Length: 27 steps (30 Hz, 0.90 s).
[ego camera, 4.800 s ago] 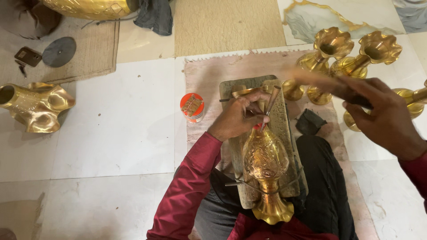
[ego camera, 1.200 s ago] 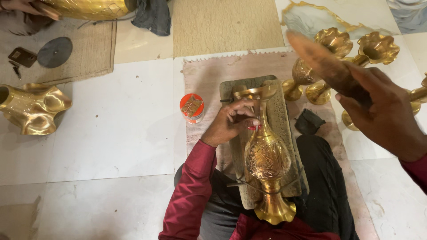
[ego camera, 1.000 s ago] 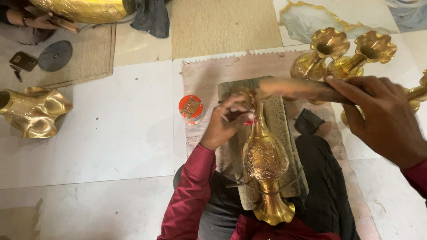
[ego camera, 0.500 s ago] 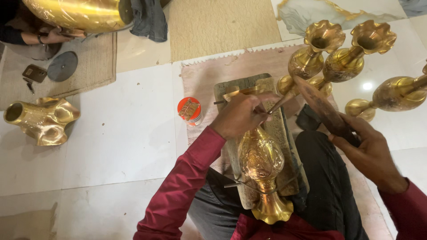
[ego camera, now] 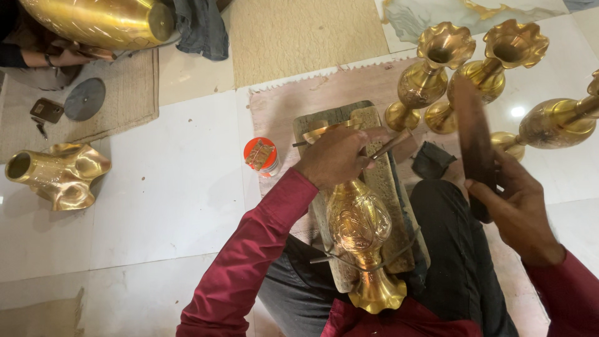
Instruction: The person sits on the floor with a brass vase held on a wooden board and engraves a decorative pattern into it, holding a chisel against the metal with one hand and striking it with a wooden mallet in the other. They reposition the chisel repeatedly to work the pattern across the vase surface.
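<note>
A brass vase lies on a wooden block across my lap, held down by a wire loop. My left hand grips a thin metal chisel whose tip rests on the vase's upper body. My right hand is shut on a dark wooden stick, raised upright to the right of the block and apart from the chisel.
Three finished brass vases stand at the upper right. A small orange-lidded jar sits left of the block. A brass piece lies at far left. Another person's hand holds a large brass vessel at top left.
My right hand has swung the wooden stick down toward the chisel and lifted it back up. The left hand stays with the chisel on the vase.
</note>
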### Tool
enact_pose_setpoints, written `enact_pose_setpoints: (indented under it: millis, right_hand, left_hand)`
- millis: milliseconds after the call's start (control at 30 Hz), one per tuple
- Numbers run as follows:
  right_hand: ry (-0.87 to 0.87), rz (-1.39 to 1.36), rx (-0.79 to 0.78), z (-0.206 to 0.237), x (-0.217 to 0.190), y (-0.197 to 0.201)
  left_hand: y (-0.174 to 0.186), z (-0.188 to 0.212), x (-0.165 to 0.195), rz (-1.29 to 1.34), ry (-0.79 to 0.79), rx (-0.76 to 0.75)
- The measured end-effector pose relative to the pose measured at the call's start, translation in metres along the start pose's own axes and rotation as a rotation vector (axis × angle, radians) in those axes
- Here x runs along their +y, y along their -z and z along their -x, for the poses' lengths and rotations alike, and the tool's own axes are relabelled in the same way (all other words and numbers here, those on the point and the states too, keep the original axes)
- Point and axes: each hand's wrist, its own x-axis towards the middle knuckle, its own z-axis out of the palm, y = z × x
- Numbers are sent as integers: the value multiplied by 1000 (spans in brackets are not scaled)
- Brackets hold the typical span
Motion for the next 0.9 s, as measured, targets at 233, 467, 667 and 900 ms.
enact_pose_setpoints:
  millis: [233, 467, 667, 900]
  right_hand:
    - [292, 469, 18, -6, -22, -1]
    - [304, 289, 38, -8, -31, -3]
    - [321, 736, -34, -6, -24, 6]
    - [174, 559, -40, -10, -13, 3]
  left_hand:
    - [0, 2, 1, 86, 22, 10]
    - [-5, 1, -4, 134, 47, 12]
    - [0, 10, 1, 227, 69, 106]
    - [-7, 27, 14, 425, 254, 256]
